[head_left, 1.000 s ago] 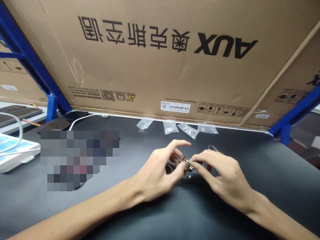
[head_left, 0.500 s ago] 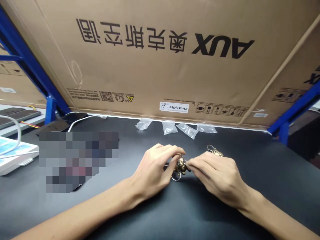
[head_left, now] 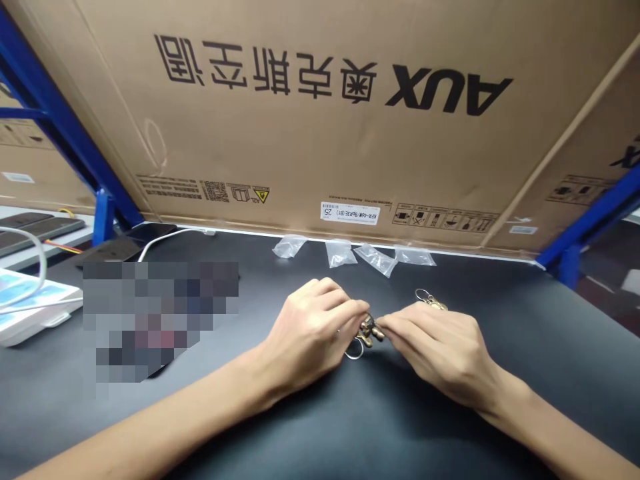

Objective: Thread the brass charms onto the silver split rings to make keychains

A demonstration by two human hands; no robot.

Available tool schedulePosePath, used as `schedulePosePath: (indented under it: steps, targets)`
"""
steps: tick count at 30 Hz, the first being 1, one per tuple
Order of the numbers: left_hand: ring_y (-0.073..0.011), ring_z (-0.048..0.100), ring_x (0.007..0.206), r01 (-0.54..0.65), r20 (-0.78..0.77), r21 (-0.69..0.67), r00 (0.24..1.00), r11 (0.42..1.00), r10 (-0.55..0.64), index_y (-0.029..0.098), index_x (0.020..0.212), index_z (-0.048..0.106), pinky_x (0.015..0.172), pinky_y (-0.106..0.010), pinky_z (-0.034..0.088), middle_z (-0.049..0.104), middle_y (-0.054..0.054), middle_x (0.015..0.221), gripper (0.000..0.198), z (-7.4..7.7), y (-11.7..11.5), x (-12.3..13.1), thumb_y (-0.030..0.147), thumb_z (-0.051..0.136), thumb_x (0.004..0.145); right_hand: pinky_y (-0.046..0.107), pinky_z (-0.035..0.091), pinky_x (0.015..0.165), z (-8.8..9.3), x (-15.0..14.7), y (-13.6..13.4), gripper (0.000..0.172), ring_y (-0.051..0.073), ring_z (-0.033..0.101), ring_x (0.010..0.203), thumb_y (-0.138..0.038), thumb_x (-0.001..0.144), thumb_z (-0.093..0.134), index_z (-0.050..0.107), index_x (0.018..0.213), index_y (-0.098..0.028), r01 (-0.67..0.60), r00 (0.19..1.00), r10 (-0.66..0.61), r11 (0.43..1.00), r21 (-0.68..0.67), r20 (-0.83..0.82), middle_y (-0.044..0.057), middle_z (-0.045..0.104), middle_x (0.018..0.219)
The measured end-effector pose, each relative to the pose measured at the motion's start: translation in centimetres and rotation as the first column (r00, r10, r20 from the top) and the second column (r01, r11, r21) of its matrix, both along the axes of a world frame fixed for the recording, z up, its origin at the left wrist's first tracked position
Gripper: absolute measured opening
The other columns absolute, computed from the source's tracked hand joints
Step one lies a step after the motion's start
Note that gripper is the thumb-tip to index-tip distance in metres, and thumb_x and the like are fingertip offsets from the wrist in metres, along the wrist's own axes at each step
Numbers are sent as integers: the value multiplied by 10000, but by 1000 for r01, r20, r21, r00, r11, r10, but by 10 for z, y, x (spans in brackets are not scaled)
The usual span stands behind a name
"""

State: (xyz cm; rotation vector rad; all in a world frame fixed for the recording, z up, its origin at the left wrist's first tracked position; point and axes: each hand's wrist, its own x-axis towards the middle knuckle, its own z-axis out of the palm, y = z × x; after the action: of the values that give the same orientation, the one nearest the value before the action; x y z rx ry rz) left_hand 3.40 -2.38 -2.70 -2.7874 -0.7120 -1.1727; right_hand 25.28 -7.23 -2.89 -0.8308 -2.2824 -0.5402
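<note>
My left hand and my right hand meet over a dark table. Both pinch a small brass-coloured keychain charm between their fingertips. A metal key ring hangs from the charm, just under my left fingers. A second keychain with a ring and a brass piece lies on the table just beyond my right hand. Neither hand touches it.
Several small clear plastic bags lie along the foot of a big cardboard box behind the table. Blue rack posts stand at both sides. A black phone with a white cable and a white tray lie at the left.
My left index finger, raised a second ago, has curled down onto the charm. Both hands have closed tighter around it, and the key ring now hangs below my left fingers.
</note>
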Motion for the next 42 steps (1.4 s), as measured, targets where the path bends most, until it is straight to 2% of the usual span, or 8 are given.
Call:
schedulePosePath:
  steps: [10, 17, 20, 23, 27, 30, 35, 42]
  targets:
    - [-116, 562, 616, -45, 160, -432, 979, 901, 125, 180, 769, 627, 627, -255, 438, 657, 17, 698, 172, 2, -11, 5, 214, 545, 916, 248, 548, 643, -1, -5, 0, 143, 142, 688, 695, -126, 893, 621, 657, 1024, -170, -19, 982, -4, 993, -114, -190, 40, 755, 868]
    - [-115, 621, 691, 51, 151, -555, 988, 830, 41, 206, 932, 721, 643, -228, 464, 734, 6, 829, 218, 11, -8, 5, 262, 512, 956, 265, 546, 701, 8, -11, 0, 159, 150, 672, 751, -308, 952, 545, 681, 945, -226, -66, 888, -240, 778, -625, -393, 17, 726, 882]
    - [-125, 608, 647, -43, 49, -574, 995, 818, 86, 212, 1118, 666, 588, -235, 444, 712, 6, 796, 253, 19, 4, -2, 289, 485, 959, 284, 533, 712, 14, 0, 4, 201, 165, 663, 753, -366, 957, 521, 647, 913, -215, -98, 821, -347, 696, -711, -453, 18, 711, 850]
    - [-135, 566, 595, -67, -244, -535, 967, 842, -78, 211, 1025, 647, 574, -239, 420, 641, 28, 682, 166, 25, 18, -13, 250, 549, 897, 278, 518, 639, 21, 16, 12, 244, 162, 631, 671, -401, 945, 503, 610, 863, -198, -106, 818, -397, 607, -787, -416, 14, 679, 752]
    - [-180, 614, 702, -125, -522, -436, 842, 891, -137, 214, 945, 623, 610, -270, 405, 669, -17, 815, 110, 26, 23, -23, 269, 548, 887, 259, 463, 573, 22, 33, 23, 250, 149, 611, 578, -339, 922, 476, 596, 752, -201, 154, 896, -430, 539, -828, -114, -2, 664, 637]
    - [-196, 609, 686, -169, -627, -328, 774, 929, -81, 200, 825, 573, 603, -293, 369, 662, -44, 826, 162, 22, 21, -23, 231, 448, 924, 265, 404, 549, 16, 39, 27, 242, 155, 593, 538, -309, 890, 496, 619, 704, -214, 357, 881, -467, 556, -750, 73, 0, 667, 610]
    - [-179, 537, 567, -295, -634, -261, 771, 919, 67, 197, 722, 498, 541, -304, 266, 620, -45, 702, 147, 13, 21, -22, 142, 438, 845, 286, 399, 619, 11, 39, 27, 258, 208, 648, 741, -367, 916, 491, 702, 859, -231, 528, 838, -526, 716, -458, 144, 35, 719, 812]
    - [-119, 440, 513, -306, -325, -501, 934, 810, 152, 205, 783, 499, 503, -244, 313, 539, 40, 607, 82, 12, 13, -9, 238, 468, 852, 278, 456, 639, 10, 5, 9, 260, 154, 620, 646, -419, 951, 514, 712, 940, -252, 222, 909, -389, 752, -621, -146, -2, 736, 856]
